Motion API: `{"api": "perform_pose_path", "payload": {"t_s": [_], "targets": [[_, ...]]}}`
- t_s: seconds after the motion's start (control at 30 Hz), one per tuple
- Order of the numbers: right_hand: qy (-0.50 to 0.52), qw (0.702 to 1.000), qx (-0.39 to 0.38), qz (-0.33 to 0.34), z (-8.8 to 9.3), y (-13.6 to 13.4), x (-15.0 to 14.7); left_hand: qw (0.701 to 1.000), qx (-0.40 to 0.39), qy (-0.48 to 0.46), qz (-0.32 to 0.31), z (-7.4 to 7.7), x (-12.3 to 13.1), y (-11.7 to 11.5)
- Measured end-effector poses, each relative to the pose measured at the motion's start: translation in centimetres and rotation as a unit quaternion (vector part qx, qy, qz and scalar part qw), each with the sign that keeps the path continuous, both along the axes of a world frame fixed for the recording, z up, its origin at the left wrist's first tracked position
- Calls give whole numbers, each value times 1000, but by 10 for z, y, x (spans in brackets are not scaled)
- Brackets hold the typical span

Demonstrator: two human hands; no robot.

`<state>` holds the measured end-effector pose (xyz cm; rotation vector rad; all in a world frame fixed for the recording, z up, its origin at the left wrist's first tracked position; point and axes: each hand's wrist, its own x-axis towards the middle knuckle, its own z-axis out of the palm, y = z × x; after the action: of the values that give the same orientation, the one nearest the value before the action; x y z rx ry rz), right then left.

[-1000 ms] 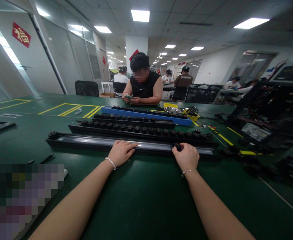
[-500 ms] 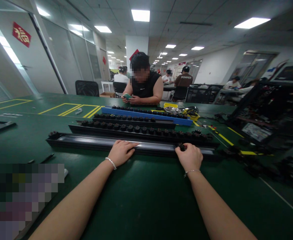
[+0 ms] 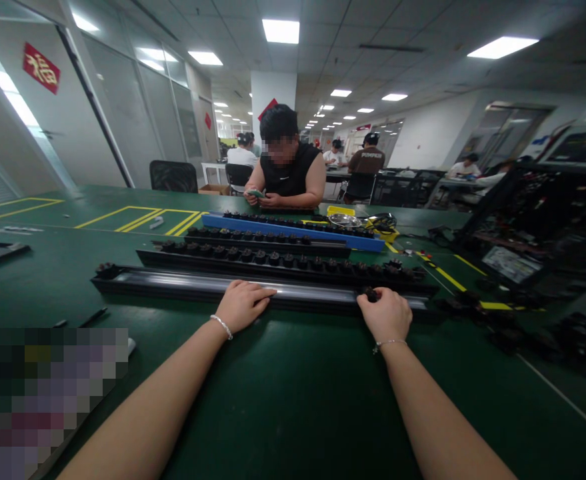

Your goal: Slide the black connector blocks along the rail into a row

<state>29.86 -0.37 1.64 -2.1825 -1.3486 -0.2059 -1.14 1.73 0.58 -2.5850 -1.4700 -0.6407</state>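
Note:
A long black rail (image 3: pixel 173 283) with a shiny groove lies across the green table in front of me. My left hand (image 3: pixel 241 304) rests flat on the rail's near edge, fingers stretched out to the right. My right hand (image 3: pixel 387 315) is closed on a small black knob (image 3: pixel 370 293) that sits in the rail near its right end. One more black knob (image 3: pixel 105 269) sits at the rail's far left end. Both wrists wear thin bracelets.
Behind my rail lie two black rails (image 3: pixel 283 260) and a blue rail (image 3: pixel 297 230), each lined with several black knobs. A person (image 3: pixel 285 167) sits across the table holding a phone. Dark equipment (image 3: pixel 537 227) stands at the right; loose black parts (image 3: pixel 577 337) lie beside it.
My right hand has slid to the right along the rail with the knob. My left hand has stayed in place.

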Motion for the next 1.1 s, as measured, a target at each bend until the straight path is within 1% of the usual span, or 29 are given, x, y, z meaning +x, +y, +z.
{"api": "perform_pose_path", "payload": {"t_s": [0.57, 0.87, 1.1], "targets": [[3, 1000, -2, -21, 1, -1, 8, 1000, -4, 3, 5, 0, 2, 0], [14, 999, -7, -41, 1, 0, 17, 1000, -3, 3, 2, 0, 1, 0], [11, 998, 4, -56, 0, 0, 25, 1000, -8, 3, 1, 1, 1, -1]]}}
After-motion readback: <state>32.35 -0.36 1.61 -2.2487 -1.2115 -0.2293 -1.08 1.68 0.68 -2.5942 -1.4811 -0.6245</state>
